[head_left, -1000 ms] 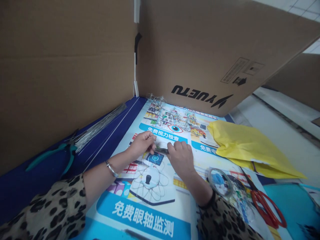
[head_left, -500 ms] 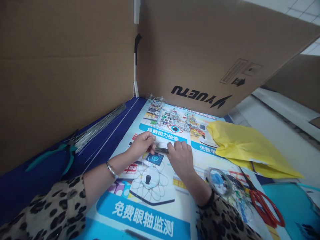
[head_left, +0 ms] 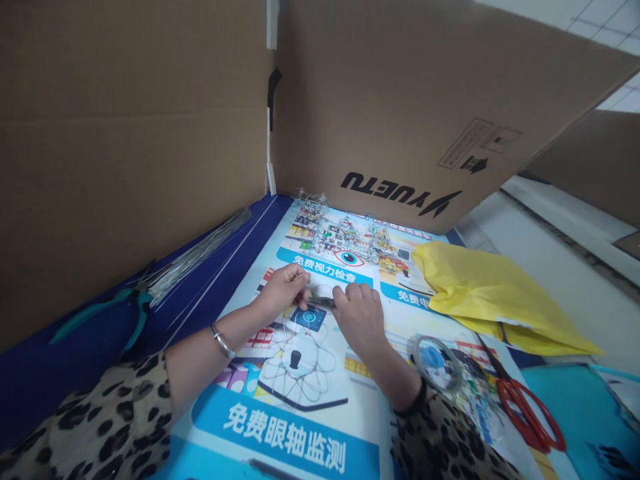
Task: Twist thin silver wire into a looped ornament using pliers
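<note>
My right hand point(head_left: 361, 319) is closed around a tool whose narrow metal jaws point(head_left: 320, 303) point left; they look like small pliers, with the handles hidden in the fist. The jaw tips meet the fingers of my left hand point(head_left: 284, 291), which are pinched together on thin wire hard to make out. Below both hands a flower-shaped wire piece point(head_left: 320, 385) with several looped petals lies on the printed poster point(head_left: 360, 417). Thin strands run from it up toward my left fingers.
Teal-handled pliers point(head_left: 143, 320) and a bundle of straight wires point(head_left: 200, 250) lie at left. More wire pieces point(head_left: 350, 230) sit at the back by cardboard walls point(head_left: 370, 100). At right are a yellow bag point(head_left: 500, 293), a tape roll point(head_left: 417, 353) and red-handled scissors point(head_left: 533, 413).
Both hands hold nearly the same pose, the tool's jaws still at my left fingertips. The whole view has shifted very slightly.
</note>
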`<state>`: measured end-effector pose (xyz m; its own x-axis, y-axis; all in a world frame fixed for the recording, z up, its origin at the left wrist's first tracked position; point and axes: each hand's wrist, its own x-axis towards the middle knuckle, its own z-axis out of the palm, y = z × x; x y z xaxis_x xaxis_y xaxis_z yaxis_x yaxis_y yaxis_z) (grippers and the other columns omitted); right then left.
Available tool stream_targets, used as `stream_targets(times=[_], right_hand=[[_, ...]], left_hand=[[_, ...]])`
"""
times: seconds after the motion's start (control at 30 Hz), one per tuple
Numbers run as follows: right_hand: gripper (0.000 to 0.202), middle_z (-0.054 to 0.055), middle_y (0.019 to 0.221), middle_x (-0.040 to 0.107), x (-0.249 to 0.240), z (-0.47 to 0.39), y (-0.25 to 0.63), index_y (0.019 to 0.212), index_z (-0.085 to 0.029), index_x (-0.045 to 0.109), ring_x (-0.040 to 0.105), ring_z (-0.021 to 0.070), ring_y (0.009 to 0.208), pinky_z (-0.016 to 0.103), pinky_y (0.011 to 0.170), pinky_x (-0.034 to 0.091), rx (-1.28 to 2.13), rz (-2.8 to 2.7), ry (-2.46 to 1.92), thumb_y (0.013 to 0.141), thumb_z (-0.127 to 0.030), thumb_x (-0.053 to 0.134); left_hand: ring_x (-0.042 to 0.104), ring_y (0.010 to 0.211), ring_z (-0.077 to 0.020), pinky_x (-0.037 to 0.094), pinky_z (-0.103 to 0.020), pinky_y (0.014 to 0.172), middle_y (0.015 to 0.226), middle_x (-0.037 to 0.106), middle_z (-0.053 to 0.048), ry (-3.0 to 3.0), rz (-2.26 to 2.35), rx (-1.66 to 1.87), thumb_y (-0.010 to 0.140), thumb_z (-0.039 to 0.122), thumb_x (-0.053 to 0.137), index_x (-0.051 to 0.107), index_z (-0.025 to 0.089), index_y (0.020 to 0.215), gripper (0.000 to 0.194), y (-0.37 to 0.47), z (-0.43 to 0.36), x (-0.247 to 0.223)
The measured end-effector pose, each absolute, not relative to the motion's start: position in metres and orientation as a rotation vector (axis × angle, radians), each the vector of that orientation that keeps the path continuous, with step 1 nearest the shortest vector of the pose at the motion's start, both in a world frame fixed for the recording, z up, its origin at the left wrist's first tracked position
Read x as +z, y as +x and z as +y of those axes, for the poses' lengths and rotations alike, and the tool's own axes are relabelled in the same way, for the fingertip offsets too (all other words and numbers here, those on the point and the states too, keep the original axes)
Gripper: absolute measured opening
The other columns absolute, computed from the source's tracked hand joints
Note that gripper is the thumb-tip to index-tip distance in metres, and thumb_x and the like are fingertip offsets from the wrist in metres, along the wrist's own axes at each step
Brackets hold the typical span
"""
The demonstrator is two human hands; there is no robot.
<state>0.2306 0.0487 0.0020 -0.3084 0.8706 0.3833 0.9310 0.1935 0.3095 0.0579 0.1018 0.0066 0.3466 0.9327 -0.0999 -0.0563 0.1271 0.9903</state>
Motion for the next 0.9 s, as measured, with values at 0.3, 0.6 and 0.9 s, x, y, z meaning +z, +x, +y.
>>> stream_targets(times=[0.3, 0.6, 0.9], right_hand=[[0.015, 0.007, 0.079, 0.051, 0.0036, 0.0475, 0.2283, 0.093, -0.022, 0.058, 0.038, 0.0217, 0.078, 0.034, 0.066, 0.021, -0.767, -2.315, -1.792, 0.082, -0.031, 0.052], [0.009, 0.006, 0.077, 0.051, -0.0004, 0.0492, 0.228, 0.087, -0.021, 0.057, 0.039, 0.0209, 0.077, 0.033, 0.066, 0.022, -0.734, -2.311, -1.799, 0.079, -0.026, 0.056], [0.005, 0.004, 0.074, 0.051, -0.003, 0.049, 0.2297, 0.083, -0.022, 0.056, 0.04, 0.0207, 0.076, 0.033, 0.066, 0.022, -0.788, -2.291, -1.764, 0.078, -0.023, 0.057]], left_hand=[[0.053, 0.035, -0.008, 0.036, -0.016, 0.037, 0.051, 0.056, 0.005, 1.196, 0.98, 0.93, 0.077, 0.035, 0.051, 0.043, 0.017, 0.068, 0.022, 0.0603, 0.1013, 0.0041], [0.051, 0.034, -0.0077, 0.036, -0.016, 0.037, 0.049, 0.055, 0.006, 1.171, 0.948, 0.93, 0.078, 0.037, 0.05, 0.04, 0.018, 0.068, 0.023, 0.0613, 0.1013, -0.0005], [0.05, 0.033, -0.0077, 0.034, -0.016, 0.036, 0.048, 0.055, 0.006, 1.163, 0.93, 0.933, 0.077, 0.036, 0.05, 0.04, 0.019, 0.068, 0.022, 0.0619, 0.099, 0.0014]])
